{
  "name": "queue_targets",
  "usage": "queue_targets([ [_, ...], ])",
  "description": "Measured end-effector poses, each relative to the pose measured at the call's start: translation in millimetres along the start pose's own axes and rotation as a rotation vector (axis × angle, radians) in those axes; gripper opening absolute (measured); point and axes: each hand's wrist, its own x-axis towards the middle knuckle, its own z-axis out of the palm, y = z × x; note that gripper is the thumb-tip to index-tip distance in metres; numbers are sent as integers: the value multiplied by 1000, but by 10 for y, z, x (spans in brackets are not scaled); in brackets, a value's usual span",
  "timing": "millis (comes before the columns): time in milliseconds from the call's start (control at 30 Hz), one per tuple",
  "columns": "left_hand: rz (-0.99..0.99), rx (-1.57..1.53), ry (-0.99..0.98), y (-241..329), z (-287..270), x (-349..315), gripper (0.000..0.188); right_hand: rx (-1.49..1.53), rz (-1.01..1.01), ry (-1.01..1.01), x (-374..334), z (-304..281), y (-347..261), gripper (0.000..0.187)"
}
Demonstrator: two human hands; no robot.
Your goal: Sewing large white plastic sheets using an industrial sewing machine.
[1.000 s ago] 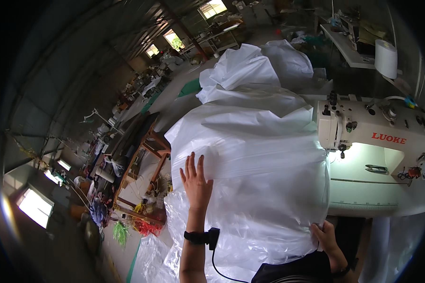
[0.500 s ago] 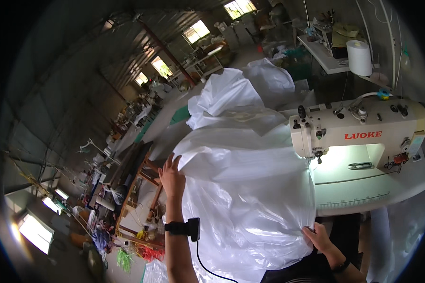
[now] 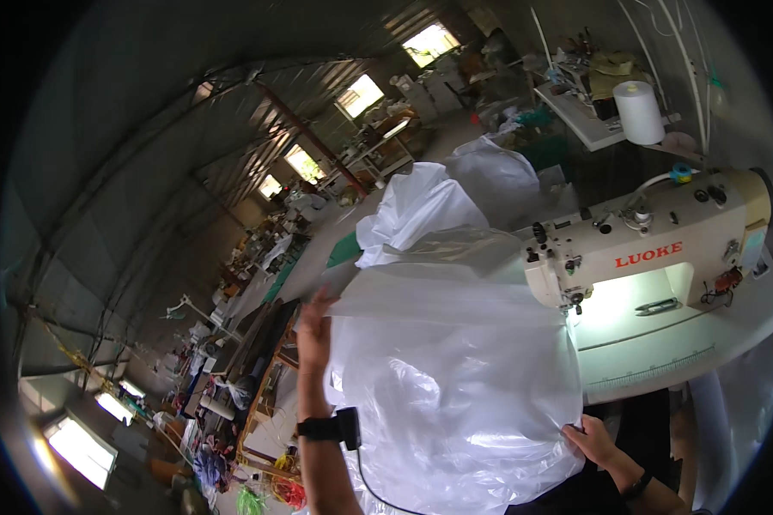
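Note:
A large white translucent plastic sheet (image 3: pixel 455 386) spreads in loose folds across the middle, its right edge running up to the needle area of a white sewing machine (image 3: pixel 636 245). My left hand (image 3: pixel 315 326) is at the sheet's far left edge, fingers stretched and somewhat blurred; whether they touch the plastic is unclear. Nearer to me and below the machine bed, my right hand (image 3: pixel 591 439) pinches the sheet's right edge between thumb and fingers. The machine's lamp lights its bed.
Behind the machine stand a white thread cone (image 3: pixel 638 112) and a cluttered side table (image 3: pixel 580 120). More bunched plastic (image 3: pixel 421 202) lies beyond the sheet. At left are a wooden frame (image 3: pixel 270 390) and scattered materials. A small pair of snips (image 3: pixel 657 306) rests on the machine bed.
My left hand has shifted slightly nearer, its fingers now blurred. The far folds of the sheet sit lower and flatter. My right hand keeps its pinch. The whole view has tilted a little.

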Motion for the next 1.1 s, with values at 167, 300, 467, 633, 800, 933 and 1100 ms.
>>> queue_targets([
  [167,-43,-420,-655,1897,-675,229,22,47,20,-22,50,-46,-60,32],
  [300,93,-936,-1610,2836,223,-1118,19,235,232,-91,43,-56,-93,32],
  [467,-373,-1208,-1796,2583,1311,-2649,43,-409,-211,271,-129,-340,-185,33],
  [633,-703,-1252,-1874,3049,1486,-2542,45,-369,52,-95,-497,-461,-565,46],
  [800,308,-910,-1267,3179,1687,-1087,42,-214,-228,-76,-597,-44,-48,43],
  [933,91,348,-610,2225,2084,-475,74,-112,77,-287,-530,-161,-379,42],
  [1100,-353,394,-932,1123,1604,-1726,78,-109,229,-288,-561,-191,-467,49],
])
